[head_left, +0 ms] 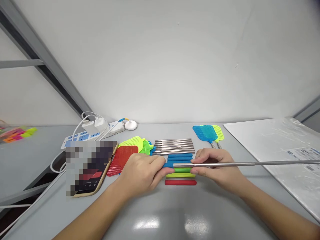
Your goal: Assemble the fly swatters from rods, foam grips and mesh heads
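Observation:
A blue handle sleeve (169, 165) is pinched in my left hand (141, 170), whose fingers cover most of it. My right hand (221, 168) grips a thin telescopic metal rod (242, 163) between thumb and fingers. The rod's thicker left end meets the blue sleeve; how far it sits inside is hidden. Extended, the rod runs level past the right edge of the view. Below it lie a green sleeve (182, 170), a yellow-green sleeve (185, 175) and a red sleeve (180, 182). Blue sleeves (180, 157) and several metal rods (174, 146) lie behind.
To the left lie red (123, 158) and yellow-green (132, 142) fly swatter heads, a phone (97, 173) and a power strip (83, 136) with cables. Blue swatters (206, 132) lie at the back. A plastic-wrapped white board (265, 140) covers the right side.

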